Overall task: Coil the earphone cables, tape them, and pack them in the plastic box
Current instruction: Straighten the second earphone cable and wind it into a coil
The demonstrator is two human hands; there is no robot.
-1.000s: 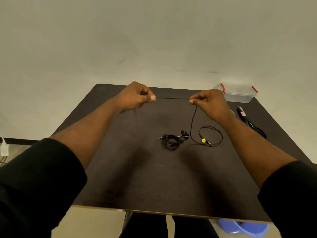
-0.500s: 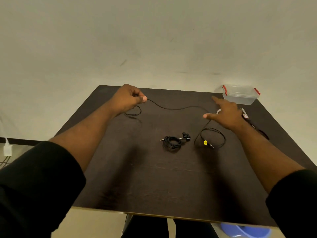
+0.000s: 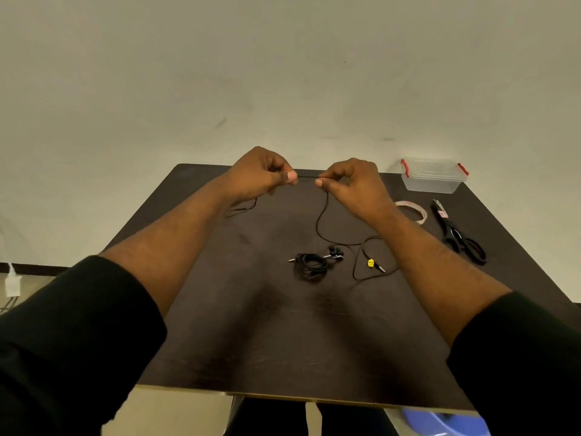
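Note:
A thin black earphone cable [image 3: 321, 220] is stretched taut between my left hand [image 3: 262, 174] and my right hand [image 3: 353, 182], both raised over the far part of the dark table [image 3: 251, 325]. Each hand pinches the cable between thumb and forefinger, a short gap apart. From my right hand the cable drops to a loose loop with a yellow-tagged plug [image 3: 371, 263]. A small loop hangs below my left hand. A second earphone [image 3: 311, 264] lies coiled in the table's middle. The clear plastic box [image 3: 432, 175] with red clips stands lidded at the far right corner.
A roll of clear tape [image 3: 413, 210] lies right of my right hand. Black scissors [image 3: 457, 236] lie near the right edge. A blue object [image 3: 446, 424] sits on the floor below the near edge. A white plug [image 3: 12, 283] hangs at the left wall.
My right hand had let go and opened flat near the tape; it has come back and pinched the cable again close to my left hand. The slack cable is pulled straight.

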